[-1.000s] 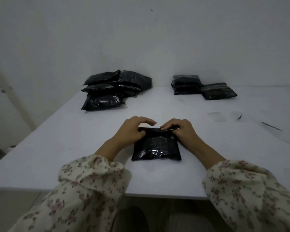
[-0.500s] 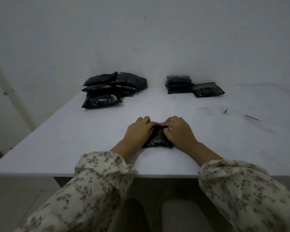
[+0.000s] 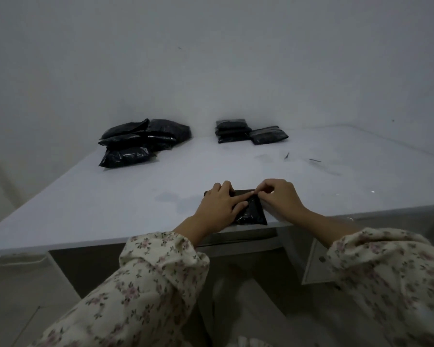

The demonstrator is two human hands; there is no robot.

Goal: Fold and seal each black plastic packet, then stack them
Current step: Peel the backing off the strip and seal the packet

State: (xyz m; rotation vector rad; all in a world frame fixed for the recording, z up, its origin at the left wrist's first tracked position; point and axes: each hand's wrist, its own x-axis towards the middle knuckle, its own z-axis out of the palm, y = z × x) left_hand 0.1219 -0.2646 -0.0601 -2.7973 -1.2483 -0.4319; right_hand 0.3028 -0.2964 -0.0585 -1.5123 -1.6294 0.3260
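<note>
Drawn nearer the white desk's (image 3: 110, 201) edge, your black plastic packet (image 3: 252, 214) lies pinned under the flat-fingered left grip (image 3: 217, 209) so the right grip (image 3: 280, 197) can pinch its flap.

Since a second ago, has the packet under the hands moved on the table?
Yes. The packet has slid toward the person: it now lies right at the near edge of the table, where before bare tabletop showed between them.

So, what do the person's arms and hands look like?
The left sleeve and right sleeve are long and loose, cream cloth with small pink flowers and dark leaves, gathered at the cuffs. The left hand and right hand are bare: no gloves, no ring or watch visible.
</note>
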